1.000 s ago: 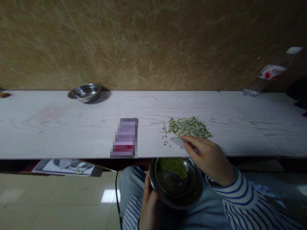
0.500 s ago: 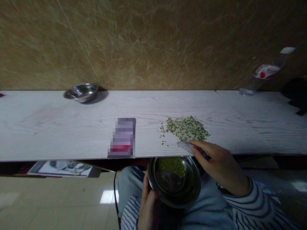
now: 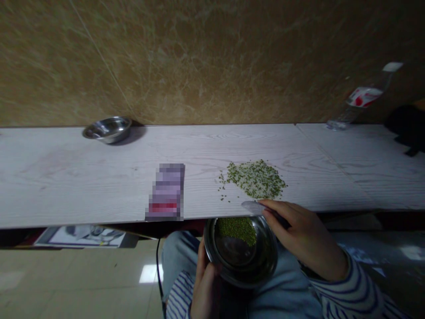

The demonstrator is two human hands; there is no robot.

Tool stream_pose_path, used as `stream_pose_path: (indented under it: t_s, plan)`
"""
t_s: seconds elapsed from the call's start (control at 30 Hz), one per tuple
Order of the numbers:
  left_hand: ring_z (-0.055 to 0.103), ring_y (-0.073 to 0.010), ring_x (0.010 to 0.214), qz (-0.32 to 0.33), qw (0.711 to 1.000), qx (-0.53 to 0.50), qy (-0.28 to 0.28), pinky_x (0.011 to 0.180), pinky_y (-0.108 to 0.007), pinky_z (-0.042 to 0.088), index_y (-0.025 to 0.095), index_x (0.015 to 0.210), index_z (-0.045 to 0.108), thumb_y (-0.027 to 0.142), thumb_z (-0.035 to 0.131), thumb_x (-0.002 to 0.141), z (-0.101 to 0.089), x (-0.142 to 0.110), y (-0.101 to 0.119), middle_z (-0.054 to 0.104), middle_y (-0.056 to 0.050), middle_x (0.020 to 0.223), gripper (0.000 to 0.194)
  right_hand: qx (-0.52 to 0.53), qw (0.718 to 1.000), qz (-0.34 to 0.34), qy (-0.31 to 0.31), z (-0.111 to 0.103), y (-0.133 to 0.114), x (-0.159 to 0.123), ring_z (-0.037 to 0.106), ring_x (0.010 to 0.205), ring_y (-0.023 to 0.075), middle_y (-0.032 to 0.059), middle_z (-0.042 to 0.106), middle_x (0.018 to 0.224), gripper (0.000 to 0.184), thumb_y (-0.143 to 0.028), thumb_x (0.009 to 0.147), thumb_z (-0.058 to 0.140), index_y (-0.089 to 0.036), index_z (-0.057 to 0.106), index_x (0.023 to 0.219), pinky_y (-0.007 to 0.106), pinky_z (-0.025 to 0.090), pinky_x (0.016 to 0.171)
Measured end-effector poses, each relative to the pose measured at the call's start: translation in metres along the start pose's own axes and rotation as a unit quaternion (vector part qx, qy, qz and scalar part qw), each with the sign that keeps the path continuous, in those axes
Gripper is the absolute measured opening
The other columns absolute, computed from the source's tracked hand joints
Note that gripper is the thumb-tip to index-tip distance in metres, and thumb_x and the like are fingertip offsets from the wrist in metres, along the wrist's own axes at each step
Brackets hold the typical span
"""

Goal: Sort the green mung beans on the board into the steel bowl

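Note:
My left hand (image 3: 206,283) grips the near left rim of a steel bowl (image 3: 265,266), which is tilted above my lap just under the table edge. Green beans that look like mung beans (image 3: 237,229) lie gathered at the bowl's far side. My right hand (image 3: 300,230) is closed around a spoon (image 3: 254,207) with a dark handle and a pale metal head. The head is held low by the table's front edge, between the bowl and a spread pile (image 3: 257,179) of green beans mixed with white, rice-like grains. A few loose beans lie left of the pile.
On the white wood-grain table (image 3: 99,186) lies a blurred-out phone-like object (image 3: 166,191). An empty steel bowl (image 3: 109,129) stands at the back left by the wall. A clear plastic bottle (image 3: 363,96) and a dark object (image 3: 407,128) are at the right.
My right hand and the spoon have drawn slightly back from the pile, closer to the table edge. The view has shifted a little; my left hand still holds the bowl.

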State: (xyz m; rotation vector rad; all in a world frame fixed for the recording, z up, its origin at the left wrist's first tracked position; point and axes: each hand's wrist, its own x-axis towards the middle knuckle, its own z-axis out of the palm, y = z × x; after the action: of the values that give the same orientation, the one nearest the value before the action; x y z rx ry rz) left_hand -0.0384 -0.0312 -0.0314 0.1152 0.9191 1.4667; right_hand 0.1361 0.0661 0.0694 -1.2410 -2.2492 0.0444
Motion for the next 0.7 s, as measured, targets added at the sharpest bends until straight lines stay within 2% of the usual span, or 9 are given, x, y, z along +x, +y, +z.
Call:
stream_pose_path:
  t_s: [0.27,0.47,0.6,0.7]
  plan:
    - [0.051,-0.0335,0.124,0.002,1.0,-0.017,-0.019,0.105,-0.044,0.036,0.033,0.134,0.052,0.023,0.066,0.063,-0.003,0.002,0.0,0.066,-0.004,0.125,0.073,-0.03,0.996,0.081,0.023,0.005,0.012,0.01,0.072,0.076,0.02,0.0052,0.075,0.093,0.025,-0.024,0.088,0.048,-0.019,0.067,0.105,0.032,0.058,0.07]
    - [0.047,-0.0342,0.128,-0.014,0.999,-0.034,-0.006,0.105,-0.045,0.036,0.033,0.136,0.051,0.022,0.067,0.061,-0.006,0.005,0.0,0.066,-0.005,0.124,0.078,-0.009,0.999,0.052,0.011,0.015,-0.006,0.016,0.07,0.08,0.0199,0.0069,0.074,0.096,0.026,-0.019,0.089,0.047,-0.018,0.065,0.108,0.033,0.057,0.076]
    - [0.045,-0.0352,0.13,0.009,0.999,-0.028,-0.013,0.106,-0.046,0.035,0.031,0.133,0.055,0.021,0.066,0.06,-0.004,0.006,0.003,0.065,-0.005,0.127,0.074,-0.003,1.0,0.027,-0.013,0.021,-0.023,0.023,0.069,0.083,0.0198,0.007,0.074,0.096,0.025,-0.017,0.09,0.047,-0.019,0.064,0.108,0.034,0.055,0.08]
    - [0.045,-0.0345,0.13,0.011,0.999,-0.028,-0.017,0.106,-0.046,0.035,0.031,0.134,0.053,0.02,0.064,0.061,-0.003,0.005,0.006,0.063,-0.004,0.13,0.075,0.006,1.0,0.014,-0.012,0.024,-0.026,0.028,0.069,0.084,0.0195,0.0072,0.073,0.096,0.025,-0.016,0.09,0.048,-0.018,0.064,0.108,0.034,0.055,0.081]
